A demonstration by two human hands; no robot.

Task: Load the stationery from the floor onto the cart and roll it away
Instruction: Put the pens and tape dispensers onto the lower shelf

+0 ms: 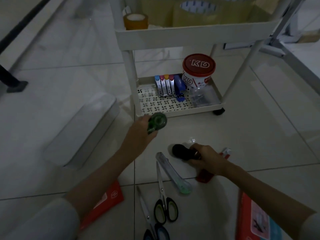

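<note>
Two shelves of the white cart (173,36) are before me; the lower tray (174,110) holds a red-lidded tub (197,71), a row of staplers (164,85) and a blue one (180,90), and a tape roll (136,21) sits on the upper one. On the tiled floor (242,135) lie two scissors (164,201), a clear cutter (173,172) and a red folder (110,198). My left hand (140,130) grips a green tape dispenser (156,122) just before the tray's edge. My right hand (206,155) closes on a black dispenser (181,151), perhaps touching the floor; the dim light hides it.
</note>
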